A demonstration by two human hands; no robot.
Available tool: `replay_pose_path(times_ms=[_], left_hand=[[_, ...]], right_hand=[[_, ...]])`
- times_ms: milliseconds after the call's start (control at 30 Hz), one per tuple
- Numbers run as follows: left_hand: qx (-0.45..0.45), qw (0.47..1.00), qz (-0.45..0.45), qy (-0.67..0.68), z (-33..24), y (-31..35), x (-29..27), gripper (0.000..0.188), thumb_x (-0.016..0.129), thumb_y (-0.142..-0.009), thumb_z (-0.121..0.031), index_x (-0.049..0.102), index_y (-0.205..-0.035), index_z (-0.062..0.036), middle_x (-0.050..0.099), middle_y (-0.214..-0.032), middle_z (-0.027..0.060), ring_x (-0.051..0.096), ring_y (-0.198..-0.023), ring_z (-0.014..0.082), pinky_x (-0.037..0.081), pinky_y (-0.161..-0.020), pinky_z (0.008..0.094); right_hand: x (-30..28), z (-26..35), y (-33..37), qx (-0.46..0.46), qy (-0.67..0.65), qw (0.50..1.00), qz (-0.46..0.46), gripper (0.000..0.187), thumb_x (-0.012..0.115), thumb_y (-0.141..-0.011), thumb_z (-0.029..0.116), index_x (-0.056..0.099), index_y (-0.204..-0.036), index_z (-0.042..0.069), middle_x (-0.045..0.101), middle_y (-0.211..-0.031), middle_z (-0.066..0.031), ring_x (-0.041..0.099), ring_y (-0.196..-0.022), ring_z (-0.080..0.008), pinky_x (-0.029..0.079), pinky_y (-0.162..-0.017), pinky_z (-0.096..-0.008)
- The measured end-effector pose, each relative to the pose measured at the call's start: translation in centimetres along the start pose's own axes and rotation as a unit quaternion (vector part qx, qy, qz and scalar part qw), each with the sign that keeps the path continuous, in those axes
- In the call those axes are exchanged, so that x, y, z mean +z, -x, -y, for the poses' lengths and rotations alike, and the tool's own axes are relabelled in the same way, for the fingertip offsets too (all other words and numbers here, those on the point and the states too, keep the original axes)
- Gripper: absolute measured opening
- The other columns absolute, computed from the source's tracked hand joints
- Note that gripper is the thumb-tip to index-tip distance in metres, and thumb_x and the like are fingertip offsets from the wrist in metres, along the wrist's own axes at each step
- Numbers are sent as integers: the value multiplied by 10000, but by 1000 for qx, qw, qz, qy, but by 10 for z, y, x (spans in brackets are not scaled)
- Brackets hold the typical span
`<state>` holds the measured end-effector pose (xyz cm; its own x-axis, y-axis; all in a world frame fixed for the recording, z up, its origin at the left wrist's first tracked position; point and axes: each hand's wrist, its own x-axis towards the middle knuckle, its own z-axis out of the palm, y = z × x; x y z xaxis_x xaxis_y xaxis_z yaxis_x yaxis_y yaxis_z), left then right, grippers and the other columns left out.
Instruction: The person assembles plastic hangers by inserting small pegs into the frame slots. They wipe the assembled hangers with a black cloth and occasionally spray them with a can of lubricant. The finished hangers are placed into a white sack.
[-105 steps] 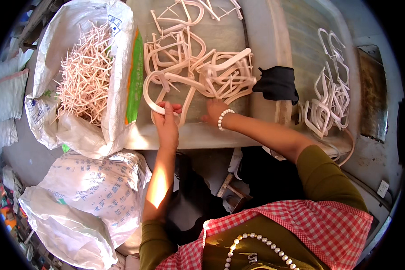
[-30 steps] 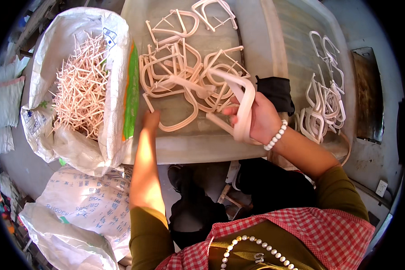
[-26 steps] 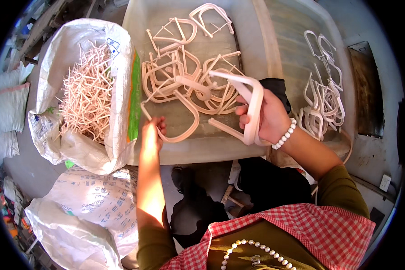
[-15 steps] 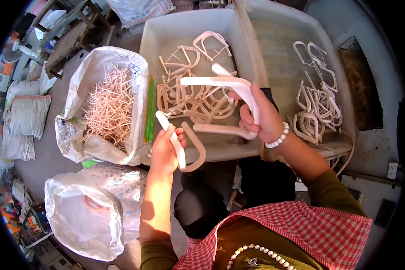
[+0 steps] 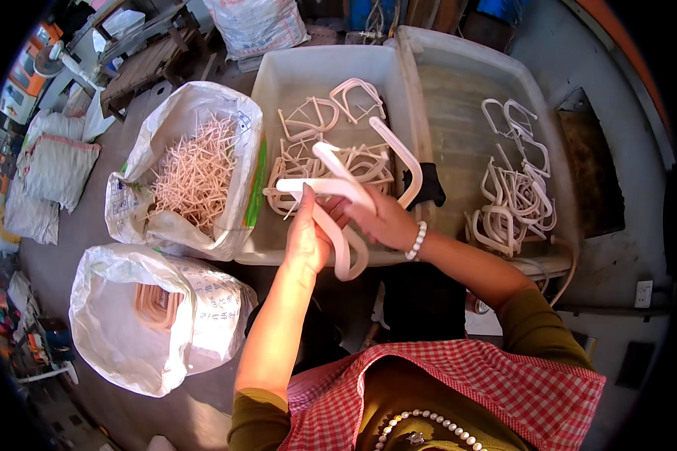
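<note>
Unlike half a second ago, when they stood well apart, the two hands meet over the front edge of the tub: the left hand (image 5: 307, 244) has its fingers clamped on a curved pink strip (image 5: 355, 264), whose bend hangs at five o'clock of that hand, and the right hand (image 5: 390, 223), wearing a white beaded bracelet (image 5: 417, 240), is closed on a U-shaped pink piece (image 5: 408, 159) that reaches up toward twelve; where the strips cross I cannot tell which end belongs to which. More of the room shows than before, and at eight o'clock from the hands the open white bag (image 5: 101, 316) lets stacked curved strips (image 5: 156, 304) be seen more clearly. Toward ten, a taller woven bag (image 5: 128, 203) is full of thin pink twigs (image 5: 195, 173); at twelve, the pale translucent tub (image 5: 293, 83) bears a tangled pink heap (image 5: 374, 167); at two, a black cloth (image 5: 427, 186) hangs over the divide; toward three, the second tub (image 5: 459, 98) holds a paler heap (image 5: 520, 197). Around these, again from the left, pale sacks (image 5: 56, 171) lie on the grey floor (image 5: 120, 406) past nine, a wooden bench (image 5: 139, 79) stands at ten, a stuffed sack (image 5: 256, 28) at eleven, and near three a rusty brown panel (image 5: 598, 177) sits above a white wall socket (image 5: 643, 294)
</note>
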<state>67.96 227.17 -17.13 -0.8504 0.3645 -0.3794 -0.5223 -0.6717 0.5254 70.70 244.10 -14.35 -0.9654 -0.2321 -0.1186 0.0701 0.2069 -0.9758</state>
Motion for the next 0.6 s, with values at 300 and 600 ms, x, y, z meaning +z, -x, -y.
replay_pose_path(times_ms=[300, 600], left_hand=[[-8, 994, 45, 96, -2, -18, -8, 355, 593, -895, -181, 509, -1182, 10, 565, -1171, 157, 537, -1103, 269, 424, -972, 408], [-15, 996, 78, 27, 3, -3, -13, 391, 613, -845, -36, 476, -1211, -55, 601, -1129, 156, 560, -1080, 280, 448, -944, 423]], right_hand=[[4, -36, -10, -22, -61, 998, 13, 402, 424, -976, 377, 473, -1178, 33, 601, -841, -66, 614, -756, -121, 490, -699, -268], [7, -8, -5, 47, 135, 985, 98, 414, 367, -988, 329, 464, -1280, 52, 643, -772, -132, 647, -729, -261, 493, -689, -336]])
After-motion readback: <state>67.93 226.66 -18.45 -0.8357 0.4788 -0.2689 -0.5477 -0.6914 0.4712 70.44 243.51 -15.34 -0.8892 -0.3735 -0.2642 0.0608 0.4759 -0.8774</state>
